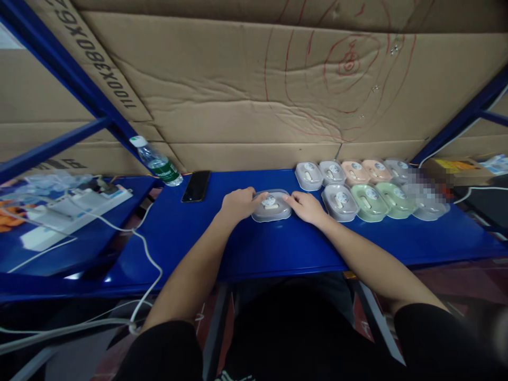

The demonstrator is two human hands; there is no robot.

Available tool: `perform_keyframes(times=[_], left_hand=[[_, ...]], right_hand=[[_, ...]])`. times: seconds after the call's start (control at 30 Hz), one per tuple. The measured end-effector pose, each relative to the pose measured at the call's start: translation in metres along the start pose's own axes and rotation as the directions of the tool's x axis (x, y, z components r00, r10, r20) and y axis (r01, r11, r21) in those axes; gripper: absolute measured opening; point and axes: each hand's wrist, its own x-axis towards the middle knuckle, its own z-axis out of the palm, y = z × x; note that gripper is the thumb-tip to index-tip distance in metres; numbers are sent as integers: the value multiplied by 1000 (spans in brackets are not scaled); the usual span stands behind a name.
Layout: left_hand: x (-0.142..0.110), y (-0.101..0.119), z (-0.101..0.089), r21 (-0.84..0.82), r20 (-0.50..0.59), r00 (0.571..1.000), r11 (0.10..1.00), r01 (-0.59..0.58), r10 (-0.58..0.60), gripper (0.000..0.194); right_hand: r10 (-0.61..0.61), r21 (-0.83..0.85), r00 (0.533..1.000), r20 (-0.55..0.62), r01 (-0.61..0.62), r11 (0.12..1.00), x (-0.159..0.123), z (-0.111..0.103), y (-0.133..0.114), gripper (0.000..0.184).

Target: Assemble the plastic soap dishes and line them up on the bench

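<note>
A grey plastic case (272, 207) with a clear lid lies on the blue table (278, 248) in front of me. My left hand (239, 203) grips its left end with curled fingers. My right hand (306, 206) grips its right end the same way. To the right, several similar cases stand in two rows: grey ones (308, 175), pink ones (356, 171) and green ones (370, 202). The nearest of them, a grey case (340, 202), sits just beside my right hand.
A black phone (196, 186) lies flat at the back left of the table. A water bottle (156, 161) leans behind it. White cables and a power strip (95, 198) cover the lower bench at left. Cardboard sheets (254, 95) wall the back. Blue rack posts flank both sides.
</note>
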Motion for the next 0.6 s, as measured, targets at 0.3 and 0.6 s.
perform_keyframes(times=[0.3, 0.6], left_hand=[[5, 2, 1, -47, 92, 995, 999, -20, 25, 75], [5, -1, 3, -119, 134, 986, 990, -79, 95, 73]], right_hand=[[27, -108, 998, 57, -20, 994, 0, -4, -1, 68], [82, -107, 996, 46, -76, 991, 1, -5, 5, 67]])
